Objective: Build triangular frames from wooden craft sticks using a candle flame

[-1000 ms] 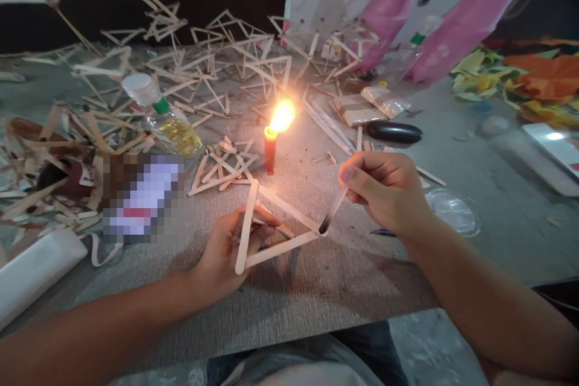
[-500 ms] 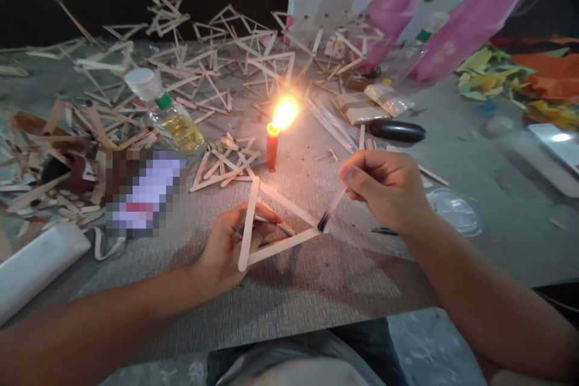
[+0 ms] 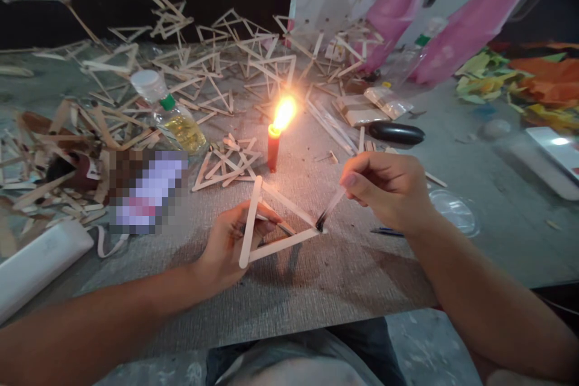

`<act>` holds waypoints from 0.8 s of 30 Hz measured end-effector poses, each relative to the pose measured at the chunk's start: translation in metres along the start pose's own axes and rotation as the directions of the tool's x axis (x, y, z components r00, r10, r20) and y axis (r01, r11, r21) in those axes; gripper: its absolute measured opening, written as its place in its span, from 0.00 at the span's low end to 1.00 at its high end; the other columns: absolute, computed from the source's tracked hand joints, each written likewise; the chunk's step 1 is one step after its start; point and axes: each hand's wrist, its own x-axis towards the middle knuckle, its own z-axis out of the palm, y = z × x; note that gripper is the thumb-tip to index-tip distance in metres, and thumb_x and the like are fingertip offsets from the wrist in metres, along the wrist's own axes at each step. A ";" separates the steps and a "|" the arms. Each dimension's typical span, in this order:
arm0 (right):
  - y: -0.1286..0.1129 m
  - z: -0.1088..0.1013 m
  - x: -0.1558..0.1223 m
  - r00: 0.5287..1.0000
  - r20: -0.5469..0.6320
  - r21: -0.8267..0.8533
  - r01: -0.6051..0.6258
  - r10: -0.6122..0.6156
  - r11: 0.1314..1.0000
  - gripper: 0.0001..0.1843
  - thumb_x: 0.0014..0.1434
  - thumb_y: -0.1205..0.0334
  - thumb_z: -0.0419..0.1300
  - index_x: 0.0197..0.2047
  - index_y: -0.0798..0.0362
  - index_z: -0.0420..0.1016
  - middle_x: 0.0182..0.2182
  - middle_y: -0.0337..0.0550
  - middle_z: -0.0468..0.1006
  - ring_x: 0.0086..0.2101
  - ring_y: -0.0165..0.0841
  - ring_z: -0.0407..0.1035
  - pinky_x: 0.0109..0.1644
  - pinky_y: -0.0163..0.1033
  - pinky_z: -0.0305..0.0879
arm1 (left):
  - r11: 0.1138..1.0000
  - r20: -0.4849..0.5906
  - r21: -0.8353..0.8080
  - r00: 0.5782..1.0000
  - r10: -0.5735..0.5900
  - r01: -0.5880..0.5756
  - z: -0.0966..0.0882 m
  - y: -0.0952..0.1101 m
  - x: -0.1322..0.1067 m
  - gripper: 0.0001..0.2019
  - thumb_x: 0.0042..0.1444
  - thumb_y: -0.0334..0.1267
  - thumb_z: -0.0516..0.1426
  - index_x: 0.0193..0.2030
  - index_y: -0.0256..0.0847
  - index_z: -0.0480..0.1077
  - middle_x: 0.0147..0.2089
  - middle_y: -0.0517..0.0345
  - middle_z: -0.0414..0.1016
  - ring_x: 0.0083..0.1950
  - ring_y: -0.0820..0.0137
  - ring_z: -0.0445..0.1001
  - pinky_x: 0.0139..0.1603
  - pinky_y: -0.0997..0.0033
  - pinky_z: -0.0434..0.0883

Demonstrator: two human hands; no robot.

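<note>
My left hand (image 3: 228, 244) grips a triangle of wooden craft sticks (image 3: 275, 226) by its left side and holds it just above the grey table (image 3: 316, 289). My right hand (image 3: 389, 190) pinches a thin clear glue stick (image 3: 330, 208) with a blackened tip. That tip touches the triangle's right corner. A short red candle (image 3: 272, 148) burns upright just beyond the triangle.
Several finished stick triangles (image 3: 226, 163) and loose sticks litter the left and far side of the table. A bottle of yellow liquid (image 3: 174, 120) lies at the left. A black object (image 3: 395, 132), packets (image 3: 362, 110), a clear lid (image 3: 455, 211) and coloured paper (image 3: 534, 78) sit to the right.
The glue stick's tip has stayed at the triangle's right corner; both hands have shifted only slightly. The view has drifted a little.
</note>
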 end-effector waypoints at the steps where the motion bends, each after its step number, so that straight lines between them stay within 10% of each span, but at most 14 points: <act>1: 0.000 -0.002 -0.001 1.000 0.009 -0.009 0.022 -0.021 1.000 0.11 0.65 0.57 0.68 0.31 0.51 0.78 0.21 0.34 0.73 0.19 0.22 0.61 0.20 0.32 0.55 | 1.000 -0.001 0.018 1.000 0.008 -0.008 0.000 0.001 0.000 0.09 0.52 0.42 0.73 0.31 0.38 0.83 0.31 0.55 0.76 0.30 0.73 0.73 0.29 0.75 0.71; 24: -0.001 -0.012 -0.008 0.942 0.038 -0.205 0.333 -0.332 0.920 0.02 0.65 0.63 0.67 0.41 0.46 0.82 0.28 0.37 0.81 0.22 0.28 0.69 0.22 0.38 0.61 | 1.000 -0.009 0.015 1.000 -0.009 0.009 -0.004 0.000 0.000 0.08 0.54 0.39 0.71 0.32 0.36 0.81 0.30 0.54 0.78 0.29 0.72 0.74 0.30 0.74 0.72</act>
